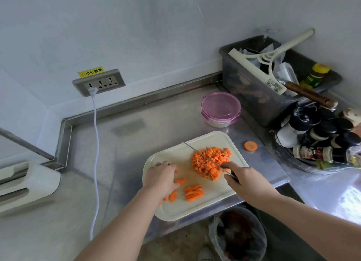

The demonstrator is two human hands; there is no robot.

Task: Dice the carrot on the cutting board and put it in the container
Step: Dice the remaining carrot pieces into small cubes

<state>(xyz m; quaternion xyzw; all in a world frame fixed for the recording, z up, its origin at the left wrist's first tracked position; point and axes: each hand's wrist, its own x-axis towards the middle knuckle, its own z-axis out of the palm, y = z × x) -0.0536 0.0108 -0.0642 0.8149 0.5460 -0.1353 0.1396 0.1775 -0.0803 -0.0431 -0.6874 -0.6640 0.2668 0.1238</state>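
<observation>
A cream cutting board [172,210] lies on the steel counter. A heap of diced carrot [210,161] covers its far right part. Carrot sticks [194,193] lie near the middle, and carrot slices [173,196] sit by my left hand. My left hand [161,177] rests palm down on the board, fingertips touching a carrot piece [180,181]. My right hand [245,180] grips a knife [197,153] whose thin blade lies across the diced heap, tip pointing away to the left. A round container with a pink lid [220,108] stands shut behind the board.
One carrot end [250,145] lies on the counter right of the board. A grey bin of utensils [273,79] and a tray of spice bottles [322,141] crowd the right side. A white cable [95,143] hangs from the wall socket. A lined trash bin [238,235] stands below the counter edge.
</observation>
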